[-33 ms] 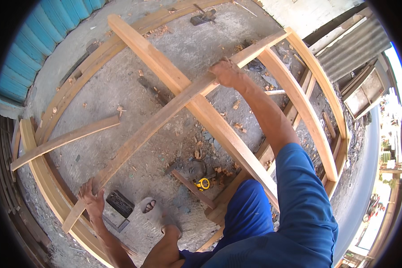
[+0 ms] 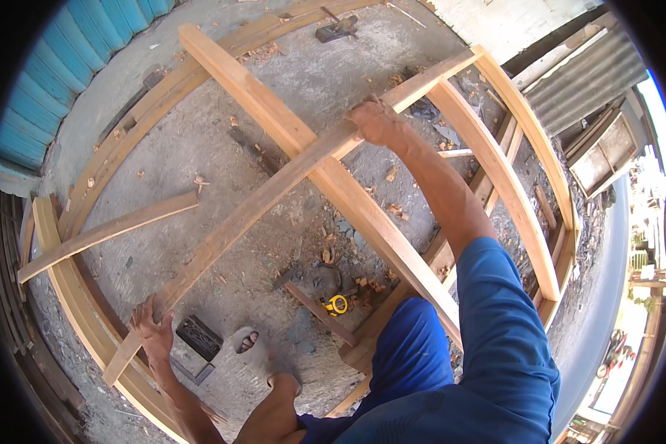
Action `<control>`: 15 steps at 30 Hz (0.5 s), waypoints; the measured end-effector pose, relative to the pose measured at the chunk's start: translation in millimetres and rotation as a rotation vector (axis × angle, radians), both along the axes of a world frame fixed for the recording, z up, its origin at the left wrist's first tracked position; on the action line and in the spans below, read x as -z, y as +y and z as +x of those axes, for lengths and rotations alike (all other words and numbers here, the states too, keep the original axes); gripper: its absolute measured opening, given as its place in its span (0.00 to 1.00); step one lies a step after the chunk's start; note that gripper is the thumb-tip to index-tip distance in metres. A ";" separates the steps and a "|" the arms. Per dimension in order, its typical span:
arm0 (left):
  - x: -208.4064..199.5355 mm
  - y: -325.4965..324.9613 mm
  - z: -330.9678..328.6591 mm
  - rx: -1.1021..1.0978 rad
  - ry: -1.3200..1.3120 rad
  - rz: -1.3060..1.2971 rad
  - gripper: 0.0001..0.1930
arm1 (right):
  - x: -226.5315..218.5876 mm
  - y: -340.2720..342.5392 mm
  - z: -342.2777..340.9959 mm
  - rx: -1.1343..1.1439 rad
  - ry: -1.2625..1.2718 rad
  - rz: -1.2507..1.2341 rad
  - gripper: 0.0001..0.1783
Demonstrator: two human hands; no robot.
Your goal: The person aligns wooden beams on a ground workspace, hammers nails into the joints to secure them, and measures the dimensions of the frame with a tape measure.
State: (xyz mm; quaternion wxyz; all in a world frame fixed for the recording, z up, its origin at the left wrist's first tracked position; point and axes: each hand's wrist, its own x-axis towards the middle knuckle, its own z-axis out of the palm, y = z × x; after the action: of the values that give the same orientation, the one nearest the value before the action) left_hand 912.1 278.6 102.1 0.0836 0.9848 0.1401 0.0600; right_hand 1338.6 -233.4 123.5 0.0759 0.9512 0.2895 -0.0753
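1. The right hand (image 2: 375, 120) is curling its fingers closed around a long light-brown wooden bar (image 2: 251, 211), near the bar's upper part
2. The left hand (image 2: 154, 331) is lying near the lower-left end, partly open with fingers spreading over the wood; whether it is gripping, I cannot tell
3. The bar is passing over a thick pale wooden beam (image 2: 385, 229) that is crossing between the hands
4. A short brown wooden board (image 2: 118, 233) is lying to the left, and a small round yellow-and-black tool (image 2: 338, 304) is sitting on the floor
5. A black rectangular tray-like box (image 2: 187, 345) is resting beside the left hand, its inside showing too dark to tell
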 end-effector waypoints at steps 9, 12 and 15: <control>-3.2 -3.1 0.8 -0.008 0.009 -0.013 0.32 | 5.5 -4.9 -9.1 -0.042 -0.087 0.090 0.27; -0.8 -1.0 -2.7 -0.012 -0.003 0.004 0.32 | 4.3 -2.5 -11.7 -0.031 -0.075 0.063 0.27; 5.1 0.4 -4.2 -0.017 -0.026 0.027 0.32 | 6.9 -5.0 -10.4 -0.043 -0.075 0.064 0.27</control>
State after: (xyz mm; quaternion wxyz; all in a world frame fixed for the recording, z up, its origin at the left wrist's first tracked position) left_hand 907.8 279.1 97.0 0.0718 0.9837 0.1466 0.0756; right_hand 1328.1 -238.4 116.6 0.0580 0.9488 0.3090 -0.0288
